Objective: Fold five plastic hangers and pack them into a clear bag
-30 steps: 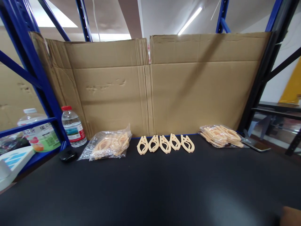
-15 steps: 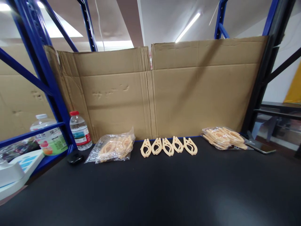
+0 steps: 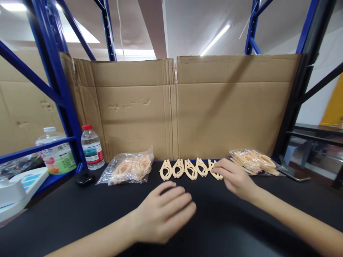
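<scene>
Several cream plastic clips (image 3: 184, 169) lie in a row on the black tabletop (image 3: 80, 210), just in front of the cardboard wall. My right hand (image 3: 233, 178) reaches over the rightmost clip (image 3: 213, 171), its fingertips touching it and partly hiding it; whether it grips the clip I cannot tell. My left hand (image 3: 163, 213) rests palm down on the tabletop below the row, fingers stretched out and holding nothing.
A clear bag of clips (image 3: 128, 167) lies left of the row, and another bag of clips (image 3: 254, 161) to the right beside a phone (image 3: 294, 173). A water bottle (image 3: 92, 147), a small black object (image 3: 84, 177) and blue rack posts (image 3: 60, 85) stand at the left. A cardboard wall (image 3: 187, 107) closes the back.
Both hands have come into view from below: the right has reached the rightmost clip, the left has settled on the tabletop. The camera has tilted and shifted slightly.
</scene>
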The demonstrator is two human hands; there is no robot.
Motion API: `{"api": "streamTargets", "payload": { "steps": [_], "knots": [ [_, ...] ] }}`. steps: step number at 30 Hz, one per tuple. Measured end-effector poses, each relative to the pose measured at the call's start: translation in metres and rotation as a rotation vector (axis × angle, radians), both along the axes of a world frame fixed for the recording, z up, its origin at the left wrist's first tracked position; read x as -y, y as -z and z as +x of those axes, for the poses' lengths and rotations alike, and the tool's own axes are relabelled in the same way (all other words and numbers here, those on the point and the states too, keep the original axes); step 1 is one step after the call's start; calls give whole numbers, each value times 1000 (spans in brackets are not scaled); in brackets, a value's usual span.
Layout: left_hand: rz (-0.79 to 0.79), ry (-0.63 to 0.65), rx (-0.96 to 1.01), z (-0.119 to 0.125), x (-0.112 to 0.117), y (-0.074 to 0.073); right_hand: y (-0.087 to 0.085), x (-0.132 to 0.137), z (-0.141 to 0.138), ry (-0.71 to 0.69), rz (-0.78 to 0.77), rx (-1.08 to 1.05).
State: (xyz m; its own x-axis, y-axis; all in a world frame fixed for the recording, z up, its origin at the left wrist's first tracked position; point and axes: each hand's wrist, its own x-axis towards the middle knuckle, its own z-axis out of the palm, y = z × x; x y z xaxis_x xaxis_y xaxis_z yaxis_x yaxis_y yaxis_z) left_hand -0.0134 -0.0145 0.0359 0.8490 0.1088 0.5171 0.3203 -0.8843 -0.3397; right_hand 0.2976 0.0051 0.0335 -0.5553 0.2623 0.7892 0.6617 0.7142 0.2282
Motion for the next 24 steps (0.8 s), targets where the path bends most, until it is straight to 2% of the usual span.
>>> {"api": "streamTargets", "payload": {
  "steps": [1, 3, 5, 7, 10, 15, 18, 24],
  "knots": [
    [-6, 24, -38, 2, -15, 2, 10, -8, -2, 31, -106, 27],
    [-165, -186, -15, 3, -42, 10, 31, -19, -3, 91, -309, 114],
    [-330, -317, 51, 1, -61, 23, 47, -24, -2, 151, -425, 147],
    [-462, -417, 67, -2, -70, 34, 55, -25, -2, 178, -485, 150],
    [-571, -518, 15, -6, -73, 41, 56, -24, -1, 166, -577, 105],
    [-628, -608, -35, -3, -71, 37, 55, -23, 1, 138, -726, 15],
    [-635, -631, -42, -2, -71, 37, 54, -22, 1, 128, -733, 18],
    [-634, -598, -43, -2, -72, 37, 51, -19, 1, 134, -712, 18]
  ]
}}
